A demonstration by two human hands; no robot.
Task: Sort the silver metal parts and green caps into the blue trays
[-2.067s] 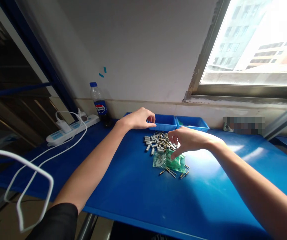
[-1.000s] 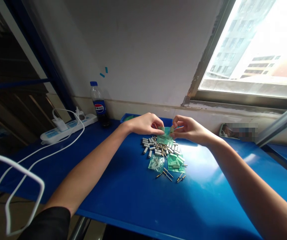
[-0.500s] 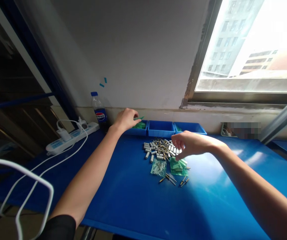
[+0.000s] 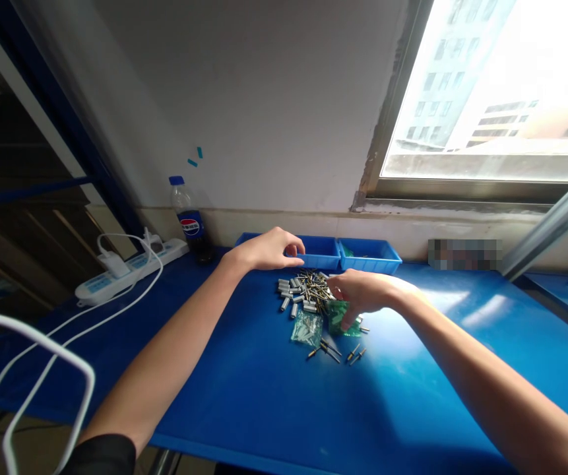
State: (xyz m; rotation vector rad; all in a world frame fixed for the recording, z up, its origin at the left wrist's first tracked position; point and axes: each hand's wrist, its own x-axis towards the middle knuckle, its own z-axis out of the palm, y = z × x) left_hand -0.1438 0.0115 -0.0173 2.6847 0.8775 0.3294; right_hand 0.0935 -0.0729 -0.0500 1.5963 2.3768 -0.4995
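Observation:
My left hand (image 4: 272, 249) hovers before the blue bins, thumb and curled fingers apart, with nothing visible between them. It partly covers the left bin (image 4: 245, 237) and overlaps the middle bin (image 4: 324, 261). My right hand (image 4: 365, 290) has its thumb and fingers on a green plastic bag (image 4: 336, 323), pinching it at the near side of the pile. The bag's contents are partly hidden. Left of it lies a small clear-green bag (image 4: 307, 328) with small pieces inside. Behind both spreads a heap of pop rivets (image 4: 317, 287) and short silver cylinders (image 4: 285, 304).
Several loose rivets (image 4: 330, 349) lie nearer me. The right bin (image 4: 370, 265) holds a little green material. A cola bottle (image 4: 192, 224) and a white power strip (image 4: 132, 270) stand at the left, with white cables (image 4: 86, 366) looping over the table edge.
My left hand has moved right from the left bin, and the green piece at its fingertips no longer shows. My right hand has lowered onto the green bag. The view has shifted slightly.

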